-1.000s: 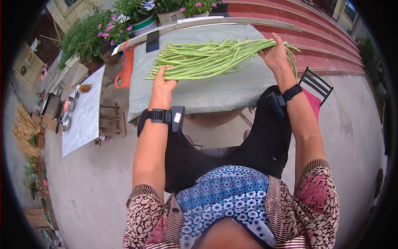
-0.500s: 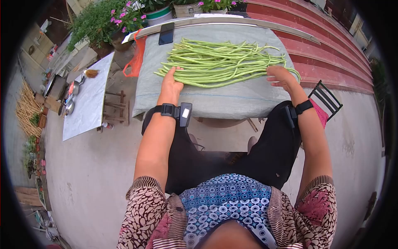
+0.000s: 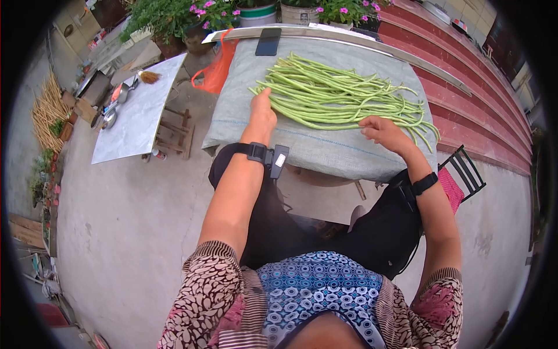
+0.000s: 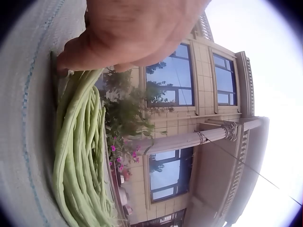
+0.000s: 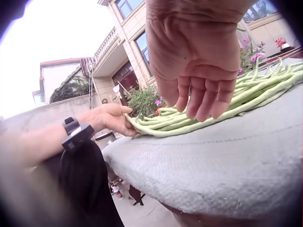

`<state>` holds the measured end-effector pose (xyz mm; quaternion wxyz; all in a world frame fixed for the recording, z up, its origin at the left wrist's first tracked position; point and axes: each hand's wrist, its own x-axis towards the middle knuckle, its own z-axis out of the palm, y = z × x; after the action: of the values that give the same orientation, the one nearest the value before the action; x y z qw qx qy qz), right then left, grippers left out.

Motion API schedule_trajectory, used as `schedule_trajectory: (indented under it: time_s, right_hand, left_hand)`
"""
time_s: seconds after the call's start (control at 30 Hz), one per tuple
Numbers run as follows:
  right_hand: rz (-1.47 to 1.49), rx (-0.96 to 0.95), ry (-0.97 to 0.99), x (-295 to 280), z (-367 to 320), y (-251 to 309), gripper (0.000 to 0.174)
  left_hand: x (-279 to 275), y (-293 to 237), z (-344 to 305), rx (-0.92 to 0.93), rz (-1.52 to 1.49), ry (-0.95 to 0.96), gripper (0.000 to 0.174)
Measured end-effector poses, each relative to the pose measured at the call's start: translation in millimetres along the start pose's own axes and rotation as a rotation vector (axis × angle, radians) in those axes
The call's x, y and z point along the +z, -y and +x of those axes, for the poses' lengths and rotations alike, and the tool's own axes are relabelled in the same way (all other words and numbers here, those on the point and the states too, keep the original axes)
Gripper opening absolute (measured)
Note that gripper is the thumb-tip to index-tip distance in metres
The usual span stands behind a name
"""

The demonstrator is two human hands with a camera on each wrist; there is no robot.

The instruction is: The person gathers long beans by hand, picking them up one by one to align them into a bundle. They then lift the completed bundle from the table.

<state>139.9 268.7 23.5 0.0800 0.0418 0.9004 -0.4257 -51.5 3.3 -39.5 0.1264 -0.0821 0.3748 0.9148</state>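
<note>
Long green yardlong beans (image 3: 343,96) lie in a loose bundle on a woven grey-white cloth (image 3: 244,75) over a table. My left hand (image 3: 263,119) is at their left end. In the right wrist view, the left hand (image 5: 111,118) has its thumb above and fingers below the bean tips, pinching them. Seen from the left wrist, that hand (image 4: 137,33) covers the ends of the beans (image 4: 78,156). My right hand (image 3: 386,134) is over the near edge of the bundle. Its fingers (image 5: 203,101) hang loosely bent in front of the beans, holding nothing.
A black phone (image 3: 268,42) lies at the cloth's far left, near an orange plastic bag (image 3: 218,70). Behind runs a long pale board (image 3: 325,36), then potted flowers. A side table (image 3: 136,119) with a brush stands left; red steps (image 3: 465,87) rise at right.
My right hand let the right ends of the beans down onto the cloth, then moved left and nearer along the bundle. The left hand stays at the left ends. The head view has shifted.
</note>
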Motion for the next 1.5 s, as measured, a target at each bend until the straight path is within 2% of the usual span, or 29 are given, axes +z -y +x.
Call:
schedule_trajectory:
  time_s: [0.07, 0.17, 0.2, 0.3, 0.4, 0.47, 0.6, 0.7, 0.8, 0.87, 0.97, 1.03, 1.2, 1.23, 1.33, 1.4, 1.47, 1.5]
  right_hand:
    - [-0.031, -0.156, 0.040, 26.4, 10.1, 6.0, 0.028]
    - [-0.407, -0.412, -0.151, 59.1, 19.1, 9.9, 0.028]
    - [-0.454, -0.404, -0.176, 66.3, 19.1, 13.5, 0.028]
    - [-0.587, -0.403, -0.266, 76.5, 19.2, 18.1, 0.028]
    - [-0.711, -0.444, -0.376, 78.3, 21.0, 16.1, 0.028]
    - [-0.815, -0.453, -0.438, 75.9, 21.6, 13.4, 0.028]
    - [-0.798, -0.465, -0.502, 73.7, 21.1, 14.5, 0.022]
    - [-0.817, -0.396, -0.519, 73.8, 23.1, 9.8, 0.017]
    - [-0.853, -0.246, -0.483, 65.7, 23.2, 6.3, 0.014]
    - [-0.846, -0.079, -0.442, 52.8, 24.9, -2.9, 0.014]
    - [-0.879, 0.065, -0.565, 23.9, 16.3, -2.3, 0.012]
    - [-0.851, 0.054, -0.787, 5.1, 8.9, -2.5, 0.009]
    - [-0.956, 0.267, -1.048, -27.7, -11.1, 0.3, 0.016]
    - [-0.937, 0.359, -0.951, -31.9, -14.3, -0.4, 0.024]
    - [-1.008, 0.364, -0.710, -21.8, -13.3, -9.8, 0.036]
    - [-0.751, 0.196, -0.422, -6.0, -11.6, -0.7, 0.047]
    - [-0.576, -0.337, -0.354, 7.8, 17.5, -28.3, 0.047]
    - [-0.586, -0.368, -0.363, 16.0, 19.0, -20.1, 0.045]
  left_hand:
    - [-1.4, -7.7, -7.8, 0.093, 0.364, -0.072, 0.034]
    - [-23.0, -2.4, 12.5, 0.267, 0.834, -0.205, 0.034]
    - [-22.4, -4.6, 9.7, 0.331, 0.979, -0.252, 0.034]
    - [-20.7, -15.6, -11.5, 0.286, 0.831, -0.193, 0.028]
    - [-10.2, -33.2, -41.1, 0.123, 0.658, -0.029, 0.027]
    - [-8.9, -36.3, -55.6, 0.153, 0.508, 0.051, 0.027]
    - [-5.3, -40.0, -67.6, 0.177, 0.177, 0.247, 0.029]
    - [-7.6, -44.6, -64.4, 0.210, 0.068, 0.247, 0.029]
    - [-11.3, -49.8, -59.2, 0.280, -0.011, 0.196, 0.031]
    - [-18.5, -49.0, -54.2, 0.287, -0.066, 0.050, 0.026]
    - [-39.7, -44.5, -39.7, 0.225, -0.177, -0.169, 0.022]
    - [-49.0, -44.0, -30.4, 0.158, -0.256, -0.254, 0.020]
    - [-61.1, -41.4, -30.8, 0.068, -0.312, -0.288, 0.014]
    - [-66.3, -40.9, -27.7, 0.043, -0.334, -0.282, 0.013]
    - [-69.5, -33.4, -33.2, -0.072, -0.237, -0.394, 0.009]
    - [-66.2, -25.4, -34.5, -0.185, -0.278, -0.365, 0.012]
    - [-58.9, -15.3, -43.0, -0.228, -0.292, -0.322, 0.015]
    - [-51.7, -11.7, -53.9, -0.213, -0.286, -0.293, 0.017]
